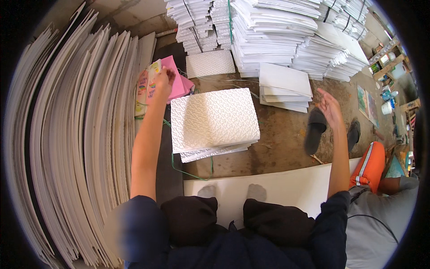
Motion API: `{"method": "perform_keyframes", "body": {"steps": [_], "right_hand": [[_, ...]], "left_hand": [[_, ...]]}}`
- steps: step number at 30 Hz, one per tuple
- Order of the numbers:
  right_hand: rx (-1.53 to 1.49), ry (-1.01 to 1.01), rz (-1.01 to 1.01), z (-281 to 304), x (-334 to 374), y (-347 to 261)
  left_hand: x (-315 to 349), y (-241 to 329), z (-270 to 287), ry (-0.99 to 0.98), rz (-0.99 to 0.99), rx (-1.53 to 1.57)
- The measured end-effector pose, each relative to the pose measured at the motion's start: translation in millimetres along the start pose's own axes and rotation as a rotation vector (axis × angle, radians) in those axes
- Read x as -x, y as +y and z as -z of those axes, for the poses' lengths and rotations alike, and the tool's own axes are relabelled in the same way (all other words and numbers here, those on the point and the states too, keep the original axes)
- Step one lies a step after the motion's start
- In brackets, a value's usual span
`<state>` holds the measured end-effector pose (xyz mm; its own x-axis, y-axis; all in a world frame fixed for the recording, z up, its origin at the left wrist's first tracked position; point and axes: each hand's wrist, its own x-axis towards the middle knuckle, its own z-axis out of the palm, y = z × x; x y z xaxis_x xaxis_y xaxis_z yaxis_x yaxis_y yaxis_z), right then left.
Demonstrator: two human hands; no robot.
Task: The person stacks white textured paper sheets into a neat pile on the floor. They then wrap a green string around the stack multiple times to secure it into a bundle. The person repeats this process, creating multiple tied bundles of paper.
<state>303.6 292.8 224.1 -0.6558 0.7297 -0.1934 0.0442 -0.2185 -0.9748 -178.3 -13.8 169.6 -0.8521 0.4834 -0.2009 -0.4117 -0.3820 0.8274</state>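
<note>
A stack of embossed white sheets (pixel 224 119) lies before the person's feet (pixel 256 193). Past its far left corner, the left hand (pixel 165 78) curls at some pink sheets (pixel 180 86); whether it grips them cannot be told. Well apart, right of the stack, the right hand (pixel 330 108) is empty, fingers loosely spread, near a black sandal (pixel 316 132).
</note>
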Motion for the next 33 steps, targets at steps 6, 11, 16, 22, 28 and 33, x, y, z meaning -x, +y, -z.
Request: {"method": "perform_keyframes", "body": {"steps": [6,11,16,22,28,33], "right_hand": [[0.872,0.140,-0.013,-34.0,-54.3,63.1],[0.279,-0.161,-0.202,-145.9,-14.3,105.8],[-0.144,-0.122,-0.436,-200.2,7.8,168.9],[-0.259,-0.078,-0.396,-203.7,4.0,161.0],[-0.169,0.220,0.000,-184.5,-22.6,128.7],[-0.025,0.299,0.560,-225.9,-13.4,58.7]], "left_hand": [[9.6,25.6,39.8,-0.054,0.164,-0.857],[84.3,37.6,131.2,-0.032,0.185,-1.194],[178.9,-47.8,155.6,-0.129,0.306,-0.422],[214.2,-82.9,168.7,0.258,-0.478,-1.476],[251.3,-64.7,194.9,0.238,0.065,-1.089],[279.8,-9.4,139.6,0.242,-0.082,-0.591]]}}
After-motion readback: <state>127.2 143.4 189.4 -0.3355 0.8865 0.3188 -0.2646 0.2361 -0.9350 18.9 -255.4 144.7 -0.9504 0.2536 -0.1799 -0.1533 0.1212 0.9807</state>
